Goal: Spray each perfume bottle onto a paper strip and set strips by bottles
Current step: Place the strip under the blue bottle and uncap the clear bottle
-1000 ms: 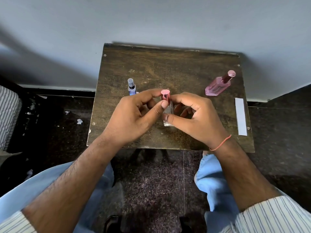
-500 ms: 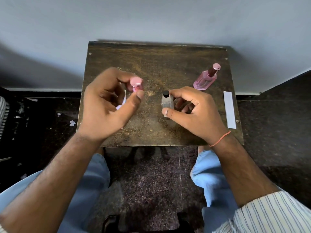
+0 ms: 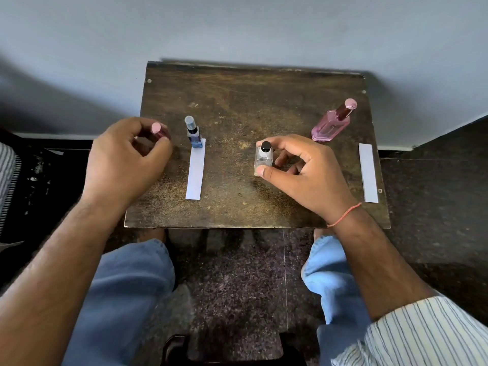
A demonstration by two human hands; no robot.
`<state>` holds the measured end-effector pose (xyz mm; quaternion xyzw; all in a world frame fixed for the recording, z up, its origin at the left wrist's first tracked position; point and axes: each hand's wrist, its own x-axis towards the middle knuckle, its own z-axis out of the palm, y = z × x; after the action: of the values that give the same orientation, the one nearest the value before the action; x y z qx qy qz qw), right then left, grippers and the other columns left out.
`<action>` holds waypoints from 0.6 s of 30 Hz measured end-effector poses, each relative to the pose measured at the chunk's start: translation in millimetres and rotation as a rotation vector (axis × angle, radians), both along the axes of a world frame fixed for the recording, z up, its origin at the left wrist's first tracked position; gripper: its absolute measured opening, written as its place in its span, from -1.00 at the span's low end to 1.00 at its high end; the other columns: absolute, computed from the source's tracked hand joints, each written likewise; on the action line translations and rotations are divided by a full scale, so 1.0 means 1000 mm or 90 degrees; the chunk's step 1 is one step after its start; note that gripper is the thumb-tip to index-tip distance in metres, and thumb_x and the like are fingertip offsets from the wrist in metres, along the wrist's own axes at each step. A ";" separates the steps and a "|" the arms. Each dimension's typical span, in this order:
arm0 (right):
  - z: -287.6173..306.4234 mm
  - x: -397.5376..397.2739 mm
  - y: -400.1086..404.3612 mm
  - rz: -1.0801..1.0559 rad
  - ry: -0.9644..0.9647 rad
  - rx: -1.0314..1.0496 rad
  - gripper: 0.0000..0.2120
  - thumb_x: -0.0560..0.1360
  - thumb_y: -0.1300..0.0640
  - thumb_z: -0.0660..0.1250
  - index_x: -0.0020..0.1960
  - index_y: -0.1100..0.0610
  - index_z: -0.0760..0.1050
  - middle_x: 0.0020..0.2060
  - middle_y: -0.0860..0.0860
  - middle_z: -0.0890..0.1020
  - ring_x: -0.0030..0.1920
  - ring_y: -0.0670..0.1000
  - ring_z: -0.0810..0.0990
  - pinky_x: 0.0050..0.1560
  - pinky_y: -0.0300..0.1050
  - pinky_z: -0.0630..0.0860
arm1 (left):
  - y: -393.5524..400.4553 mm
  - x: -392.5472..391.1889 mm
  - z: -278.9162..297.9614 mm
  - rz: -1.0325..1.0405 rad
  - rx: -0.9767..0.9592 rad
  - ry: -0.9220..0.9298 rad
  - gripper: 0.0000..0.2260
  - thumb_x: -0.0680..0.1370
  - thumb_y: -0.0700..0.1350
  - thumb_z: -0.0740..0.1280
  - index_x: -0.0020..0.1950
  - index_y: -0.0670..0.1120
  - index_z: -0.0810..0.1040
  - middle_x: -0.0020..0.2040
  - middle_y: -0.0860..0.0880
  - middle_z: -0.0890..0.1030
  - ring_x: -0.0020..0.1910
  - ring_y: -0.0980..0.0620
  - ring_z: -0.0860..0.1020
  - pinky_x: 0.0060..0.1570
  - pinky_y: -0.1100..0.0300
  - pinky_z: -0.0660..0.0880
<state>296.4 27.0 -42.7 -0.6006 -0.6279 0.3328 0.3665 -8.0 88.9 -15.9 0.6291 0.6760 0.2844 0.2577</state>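
Pink cap point(image 3: 156, 127) is pinched in the left hand point(image 3: 124, 165), left of the blue bottle point(image 3: 195, 136). The right hand point(image 3: 303, 170) clamps the clear bottle point(image 3: 263, 161) standing on the bench point(image 3: 237, 101).

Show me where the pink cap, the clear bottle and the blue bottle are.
pink cap point(image 3: 156, 127): head view, on its flat top, in the left hand.
clear bottle point(image 3: 263, 159): head view, on its glass body, in the right hand.
blue bottle point(image 3: 196, 140): head view, on its lower body.
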 end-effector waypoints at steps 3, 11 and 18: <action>0.000 0.000 0.001 -0.008 0.008 -0.016 -0.67 0.50 0.10 0.62 0.24 -0.01 0.73 0.04 -0.18 0.72 -0.07 0.00 0.67 -0.22 -0.22 0.55 | -0.005 -0.007 -0.005 -0.035 -0.026 0.098 -0.81 0.56 0.03 0.49 0.16 0.10 0.75 -0.01 0.09 0.71 -0.07 0.05 0.63 -0.01 0.18 0.46; 0.006 0.000 -0.001 0.013 -0.007 -0.052 -0.53 0.47 0.12 0.64 0.35 -0.11 0.68 0.08 -0.24 0.70 0.02 -0.04 0.67 -0.12 0.00 0.69 | -0.006 -0.012 -0.007 -0.105 -0.028 0.108 -0.74 0.51 0.01 0.55 0.19 0.16 0.74 0.09 0.09 0.63 -0.01 0.08 0.58 0.01 0.26 0.42; 0.010 0.011 -0.003 0.029 -0.006 -0.081 -0.40 0.45 0.14 0.68 0.44 -0.10 0.62 0.13 -0.21 0.72 0.07 -0.06 0.73 0.06 -0.08 0.72 | -0.004 -0.006 -0.005 -0.062 0.013 0.082 -0.60 0.52 0.03 0.50 0.34 0.00 0.57 0.25 0.05 0.51 0.04 0.02 0.55 0.03 0.25 0.40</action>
<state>307.3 23.9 -32.6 -0.6098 -0.6209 0.3772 0.3167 -14.3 85.1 -21.1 0.6806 0.6571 0.2372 0.2209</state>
